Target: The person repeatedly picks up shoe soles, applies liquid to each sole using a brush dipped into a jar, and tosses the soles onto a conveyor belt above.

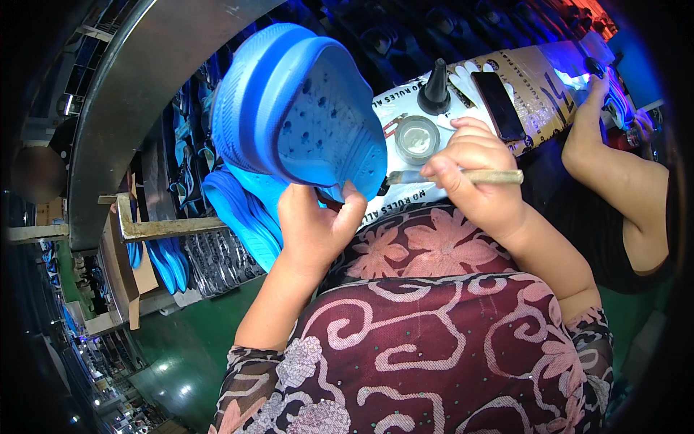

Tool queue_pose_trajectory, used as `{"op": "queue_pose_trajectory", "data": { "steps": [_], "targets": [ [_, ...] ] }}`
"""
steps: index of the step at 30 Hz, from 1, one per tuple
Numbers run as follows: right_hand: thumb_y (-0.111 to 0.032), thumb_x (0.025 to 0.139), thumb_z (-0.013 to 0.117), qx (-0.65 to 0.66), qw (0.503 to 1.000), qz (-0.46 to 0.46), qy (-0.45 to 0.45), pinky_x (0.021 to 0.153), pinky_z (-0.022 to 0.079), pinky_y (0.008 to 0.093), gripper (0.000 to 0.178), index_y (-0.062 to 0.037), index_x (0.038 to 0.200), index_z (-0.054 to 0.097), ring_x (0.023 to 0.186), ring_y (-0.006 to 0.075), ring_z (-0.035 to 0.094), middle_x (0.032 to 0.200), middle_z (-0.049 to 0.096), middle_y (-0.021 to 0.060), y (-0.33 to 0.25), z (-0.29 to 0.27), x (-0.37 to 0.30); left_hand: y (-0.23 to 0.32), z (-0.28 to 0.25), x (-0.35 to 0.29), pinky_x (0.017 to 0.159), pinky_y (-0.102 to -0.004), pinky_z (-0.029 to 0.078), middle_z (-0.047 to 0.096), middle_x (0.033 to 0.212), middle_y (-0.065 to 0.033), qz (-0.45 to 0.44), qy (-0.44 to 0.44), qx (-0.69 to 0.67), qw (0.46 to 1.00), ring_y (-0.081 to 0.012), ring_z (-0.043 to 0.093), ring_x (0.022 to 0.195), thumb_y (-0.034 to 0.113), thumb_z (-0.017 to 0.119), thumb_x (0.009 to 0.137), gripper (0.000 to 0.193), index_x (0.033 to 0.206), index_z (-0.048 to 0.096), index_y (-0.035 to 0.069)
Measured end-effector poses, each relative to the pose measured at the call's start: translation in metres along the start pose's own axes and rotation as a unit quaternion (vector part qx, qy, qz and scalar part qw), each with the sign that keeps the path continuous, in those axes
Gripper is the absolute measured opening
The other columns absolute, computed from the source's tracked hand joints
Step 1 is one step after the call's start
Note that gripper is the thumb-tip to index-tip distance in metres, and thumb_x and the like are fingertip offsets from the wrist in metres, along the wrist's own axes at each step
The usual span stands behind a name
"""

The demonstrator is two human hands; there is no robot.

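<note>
My left hand is closed on the lower edge of a blue foam clog, thumb inside the rim. The clog stands tilted up with its hole-dotted inside facing me. In my right hand is a brush with a pale wooden handle, pinched between thumb and fingers. Its bristle end points left, close beside the clog's lower right edge; whether it touches I cannot tell. Just beyond my right hand sits a small round pot with pale contents. Behind that stands a black cone-tipped bottle.
More blue clogs are stacked left of my left hand. A dark phone lies on the printed covering of the work surface. Another person's arm reaches in at the right. A curved metal edge rises at the left.
</note>
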State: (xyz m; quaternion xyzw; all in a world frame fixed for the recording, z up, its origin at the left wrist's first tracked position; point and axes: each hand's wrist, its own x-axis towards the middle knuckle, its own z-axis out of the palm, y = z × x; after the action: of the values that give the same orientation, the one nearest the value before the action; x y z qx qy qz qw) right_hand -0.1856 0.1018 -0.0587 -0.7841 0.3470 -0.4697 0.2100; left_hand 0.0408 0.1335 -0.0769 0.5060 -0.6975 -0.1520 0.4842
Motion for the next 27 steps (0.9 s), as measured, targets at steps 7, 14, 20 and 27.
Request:
{"op": "queue_pose_trajectory", "data": {
  "steps": [7,14,20,27],
  "targets": [
    [-0.018,0.081,0.069,-0.004,0.999,0.008,-0.038,0.083,0.043,0.0372,0.018,-0.0065,0.067,0.067,0.061,0.0221,0.058,0.062,0.062,0.0047,-0.002,0.002,-0.004,-0.002,0.002,-0.005,0.048,-0.0279,0.048,0.062,0.066,-0.0097,0.0,-0.002,-0.011,1.0,-0.0176,0.062,0.053,-0.002,0.065,0.07,0.029,0.097,0.056,0.0],
    [-0.017,0.082,0.067,-0.006,1.0,0.0,-0.024,0.082,0.043,0.0372,0.021,-0.0057,0.065,0.066,0.059,0.0225,0.057,0.059,0.06,0.0045,-0.008,0.007,-0.005,0.006,-0.001,-0.007,0.07,-0.0284,0.052,0.065,0.088,-0.0132,-0.037,-0.023,-0.043,0.998,-0.0188,0.065,0.078,-0.008,0.062,0.072,0.024,0.096,0.056,-0.007],
    [-0.017,0.08,0.069,0.01,0.999,0.028,-0.023,0.083,0.043,0.0376,0.019,-0.0063,0.066,0.066,0.058,0.0224,0.056,0.06,0.06,0.0044,-0.005,0.008,-0.004,0.003,-0.002,-0.01,0.071,-0.0284,0.052,0.064,0.092,-0.0135,-0.018,-0.034,-0.029,0.999,-0.0191,0.065,0.082,-0.008,0.061,0.072,0.027,0.098,0.055,-0.007],
    [-0.016,0.086,0.063,0.031,0.997,0.034,-0.067,0.085,0.042,0.0376,0.02,-0.0063,0.069,0.068,0.06,0.0204,0.056,0.062,0.062,0.004,-0.006,0.004,-0.006,-0.001,-0.003,-0.006,0.07,-0.0283,0.052,0.064,0.09,-0.0136,0.004,0.001,-0.045,0.999,-0.0187,0.065,0.08,-0.008,0.062,0.071,0.025,0.096,0.057,-0.007]
  ]
}}
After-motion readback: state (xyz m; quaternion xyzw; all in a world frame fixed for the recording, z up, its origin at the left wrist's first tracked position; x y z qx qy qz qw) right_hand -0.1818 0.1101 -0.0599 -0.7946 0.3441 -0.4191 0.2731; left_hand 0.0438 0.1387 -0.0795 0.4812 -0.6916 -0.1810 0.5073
